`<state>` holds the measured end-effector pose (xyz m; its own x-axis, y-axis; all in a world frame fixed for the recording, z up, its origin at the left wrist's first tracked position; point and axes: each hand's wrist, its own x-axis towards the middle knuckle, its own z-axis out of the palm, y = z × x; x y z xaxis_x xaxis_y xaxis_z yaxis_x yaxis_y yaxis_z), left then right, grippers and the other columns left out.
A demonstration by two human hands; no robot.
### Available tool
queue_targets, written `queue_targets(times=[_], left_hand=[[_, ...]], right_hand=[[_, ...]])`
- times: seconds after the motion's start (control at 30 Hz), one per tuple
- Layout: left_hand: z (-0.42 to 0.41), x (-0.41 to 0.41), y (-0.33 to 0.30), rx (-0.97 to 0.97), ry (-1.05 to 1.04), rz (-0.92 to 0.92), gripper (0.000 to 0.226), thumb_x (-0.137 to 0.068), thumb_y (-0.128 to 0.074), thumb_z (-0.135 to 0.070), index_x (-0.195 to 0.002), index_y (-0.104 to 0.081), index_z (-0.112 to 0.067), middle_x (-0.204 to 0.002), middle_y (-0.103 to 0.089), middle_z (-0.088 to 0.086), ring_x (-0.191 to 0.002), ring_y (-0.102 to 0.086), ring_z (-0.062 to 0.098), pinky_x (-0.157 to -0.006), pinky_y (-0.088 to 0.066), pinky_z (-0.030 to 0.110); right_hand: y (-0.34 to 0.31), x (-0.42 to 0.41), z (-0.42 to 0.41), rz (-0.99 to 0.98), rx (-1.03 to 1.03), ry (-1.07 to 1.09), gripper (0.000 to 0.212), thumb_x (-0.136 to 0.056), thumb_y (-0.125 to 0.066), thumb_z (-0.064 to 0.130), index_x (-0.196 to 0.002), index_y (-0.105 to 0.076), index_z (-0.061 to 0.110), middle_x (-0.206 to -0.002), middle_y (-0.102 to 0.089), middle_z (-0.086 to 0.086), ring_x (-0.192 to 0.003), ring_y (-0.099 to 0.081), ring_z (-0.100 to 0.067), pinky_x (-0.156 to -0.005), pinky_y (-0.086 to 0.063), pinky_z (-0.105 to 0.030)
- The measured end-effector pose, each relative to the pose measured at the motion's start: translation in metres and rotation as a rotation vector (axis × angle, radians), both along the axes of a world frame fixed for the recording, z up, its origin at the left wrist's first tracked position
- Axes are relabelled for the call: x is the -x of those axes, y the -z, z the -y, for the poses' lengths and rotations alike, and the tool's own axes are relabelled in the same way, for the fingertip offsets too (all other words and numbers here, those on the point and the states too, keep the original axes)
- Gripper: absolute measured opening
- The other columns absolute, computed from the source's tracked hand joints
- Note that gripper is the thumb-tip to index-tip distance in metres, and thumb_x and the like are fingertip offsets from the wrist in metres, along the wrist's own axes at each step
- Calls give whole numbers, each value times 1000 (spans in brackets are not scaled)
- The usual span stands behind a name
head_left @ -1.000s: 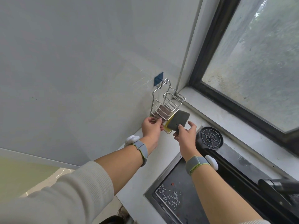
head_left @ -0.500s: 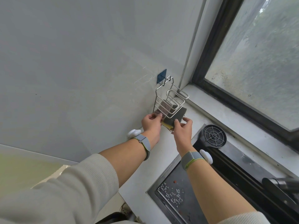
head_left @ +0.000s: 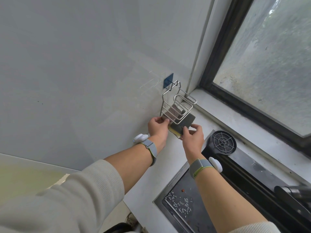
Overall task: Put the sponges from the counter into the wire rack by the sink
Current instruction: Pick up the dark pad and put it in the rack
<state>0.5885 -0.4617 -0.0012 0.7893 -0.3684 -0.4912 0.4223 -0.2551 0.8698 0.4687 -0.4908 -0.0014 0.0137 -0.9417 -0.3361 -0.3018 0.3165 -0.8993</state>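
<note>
wire rack (head_left: 178,105): hung on wall | pinkish sponge (head_left: 173,111): inside | dark-and-yellow sponge (head_left: 182,125): tilted, at rack's lower front

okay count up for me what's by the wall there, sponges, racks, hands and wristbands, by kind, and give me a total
Sponges: 2, a pinkish sponge in the wire rack and a yellow and dark sponge held below it
Wire racks: 1
Hands: 2, left hand, right hand
Wristbands: 2
Total: 7

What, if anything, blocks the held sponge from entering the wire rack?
The rack's front wires: the green-and-yellow sponge in the right hand sits below and outside the wire rack, whose opening is on top. A brownish sponge already occupies it.
</note>
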Motion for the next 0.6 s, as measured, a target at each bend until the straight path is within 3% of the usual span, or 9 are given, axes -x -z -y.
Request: queue_targets(times=[0.1, 0.23, 0.47, 0.6], left_hand=[[-1, 0, -1, 18, -3, 9, 29, -88, -81, -8, -108, -61, -14, -92, -69, -2, -91, -72, 25, -87, -65, 42], [-2, 0, -2, 24, 7, 21, 30, -89, -81, -6, -108, -58, -13, -89, -68, -1, -84, -70, 20, -89, -65, 45], [-10, -3, -4, -55, 131, 189, 14, -95, -76, -24, -97, -63, -19, -90, -70, 0, -95, -74, 31, -90, -64, 51], [-23, -1, -5, -110, 270, 219, 11, -98, -68, -20, -87, -63, -22, -84, -72, 4, -85, -78, 37, -84, -65, 51]], right_hand=[[2, -2, 1, 40, -15, -14, 23, -101, -67, 24, -121, -56, 27, -106, -73, -10, -85, -79, -30, -78, -67, -43], [4, -1, -1, 105, -29, -31, 28, -103, -65, 21, -129, -56, 22, -113, -70, -11, -81, -80, -29, -81, -68, -43], [5, 4, -2, 133, -42, -48, 42, -104, -59, 18, -145, -57, 11, -115, -70, -12, -87, -80, -27, -85, -67, -39], [2, 12, -4, 97, -45, -40, 38, -106, -55, 18, -143, -57, 8, -119, -68, -14, -90, -78, -28, -82, -67, -41]])
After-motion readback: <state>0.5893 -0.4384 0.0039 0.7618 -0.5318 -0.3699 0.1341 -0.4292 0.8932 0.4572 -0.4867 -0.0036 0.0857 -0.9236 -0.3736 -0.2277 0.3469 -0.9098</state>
